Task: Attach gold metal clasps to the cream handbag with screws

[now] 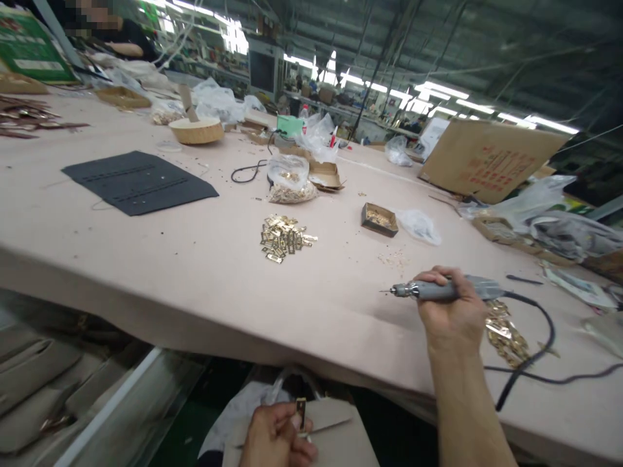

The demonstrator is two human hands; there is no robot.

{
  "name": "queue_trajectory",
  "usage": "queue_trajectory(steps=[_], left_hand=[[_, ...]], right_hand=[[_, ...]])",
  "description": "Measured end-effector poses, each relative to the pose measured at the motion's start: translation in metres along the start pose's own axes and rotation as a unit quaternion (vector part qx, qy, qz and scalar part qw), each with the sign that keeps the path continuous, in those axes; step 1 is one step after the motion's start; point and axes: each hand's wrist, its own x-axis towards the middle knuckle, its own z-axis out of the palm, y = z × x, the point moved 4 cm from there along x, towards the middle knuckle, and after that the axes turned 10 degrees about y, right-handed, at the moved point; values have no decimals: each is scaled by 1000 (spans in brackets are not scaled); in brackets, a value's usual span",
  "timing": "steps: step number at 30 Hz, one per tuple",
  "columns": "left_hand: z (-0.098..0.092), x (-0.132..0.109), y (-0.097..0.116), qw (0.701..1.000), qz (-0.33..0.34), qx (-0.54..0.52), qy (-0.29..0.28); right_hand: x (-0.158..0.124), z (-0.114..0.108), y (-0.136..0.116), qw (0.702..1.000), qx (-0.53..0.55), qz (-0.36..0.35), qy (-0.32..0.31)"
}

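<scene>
My right hand point(450, 308) is wrapped round a grey electric screwdriver point(438, 290) with a thin bit pointing left, held over the table's right part. A black cord runs from its rear end. Low in the view, my left hand point(277, 434) pinches a small gold rectangular metal plate point(300, 412) over a beige bag point(335, 421) at the table's front edge. The bag has a slit and a handle point(296, 375). A pile of gold metal plates point(285, 237) lies mid-table, and more gold parts point(506, 334) lie beneath my right wrist.
A small box of tiny parts point(379, 219) and a plastic bag of parts point(292, 185) stand mid-table. A dark sheet point(141, 183) lies left, near a tape roll point(197, 130). A cardboard box point(491, 159) stands back right. Beige bags point(39, 383) fill a bin below left. Another person point(121, 35) is far left.
</scene>
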Motion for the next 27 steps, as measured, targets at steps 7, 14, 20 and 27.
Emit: queue_trajectory(steps=[7,14,20,27], left_hand=[[5,-11,1,1000,-7,11,0],[3,-12,-2,999,-42,-8,5],[3,-11,-2,999,-38,4,11],[2,-13,-1,999,-37,1,6]], right_hand=[[-118,-24,3,998,-58,3,-26],[-183,-68,47,967,-243,-52,-46],[-203,-85,76,954,-266,-86,-108],[-211,-90,88,950,-267,-82,-139]])
